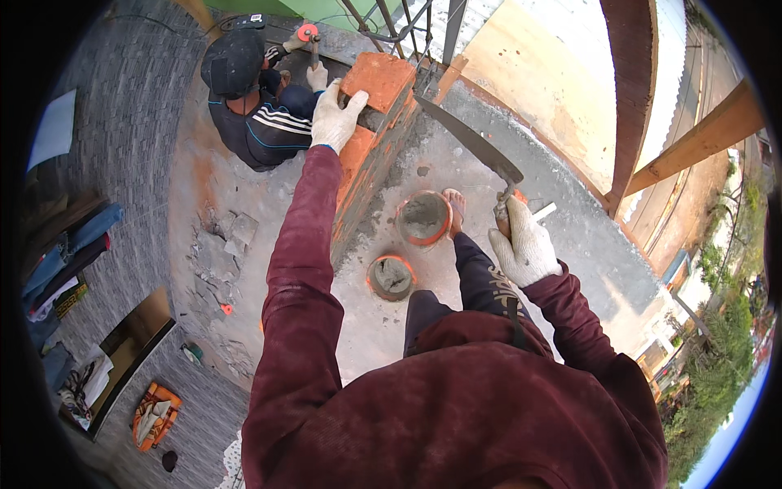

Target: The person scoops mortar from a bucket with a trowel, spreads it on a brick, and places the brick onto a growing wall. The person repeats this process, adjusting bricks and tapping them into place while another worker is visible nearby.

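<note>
Atop wall (371, 167), left hand (334, 118) on brick (380, 80); right hand (528, 246): trowel (476, 145).

Orange brick (380, 78) | at wall (376, 163) top | grey trowel (482, 151) (long-bladed) | tip toward brick

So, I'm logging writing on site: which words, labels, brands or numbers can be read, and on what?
Dark trouser leg: pale lettering, which I won't copy out.
Dark object beyond the cap: white label, too small.
Black-and-yellow item, left: markings too blurred.
</note>
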Demonstrator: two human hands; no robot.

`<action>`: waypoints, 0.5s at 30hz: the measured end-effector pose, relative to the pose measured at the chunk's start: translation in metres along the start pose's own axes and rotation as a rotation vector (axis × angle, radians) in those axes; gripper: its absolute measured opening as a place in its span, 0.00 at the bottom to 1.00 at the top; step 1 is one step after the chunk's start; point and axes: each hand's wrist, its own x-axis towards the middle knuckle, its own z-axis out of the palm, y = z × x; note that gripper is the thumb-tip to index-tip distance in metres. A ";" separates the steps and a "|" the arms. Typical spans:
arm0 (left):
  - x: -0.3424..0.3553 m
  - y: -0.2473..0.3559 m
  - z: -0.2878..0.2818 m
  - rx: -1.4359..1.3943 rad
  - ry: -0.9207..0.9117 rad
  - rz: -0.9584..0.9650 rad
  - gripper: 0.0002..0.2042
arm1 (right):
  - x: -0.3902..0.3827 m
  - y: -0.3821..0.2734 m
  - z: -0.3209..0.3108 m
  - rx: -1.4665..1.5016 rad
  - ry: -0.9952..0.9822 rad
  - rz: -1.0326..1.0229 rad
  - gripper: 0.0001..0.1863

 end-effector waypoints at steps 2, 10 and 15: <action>-0.001 -0.006 0.002 -0.076 0.034 0.046 0.38 | 0.047 -0.019 0.015 -0.061 0.008 -0.039 0.29; -0.007 0.014 0.006 -0.043 0.079 -0.070 0.33 | 0.175 -0.061 0.095 -0.205 0.018 -0.078 0.28; -0.011 0.016 0.004 0.026 0.105 -0.061 0.32 | 0.188 -0.061 0.117 -0.177 -0.020 -0.033 0.23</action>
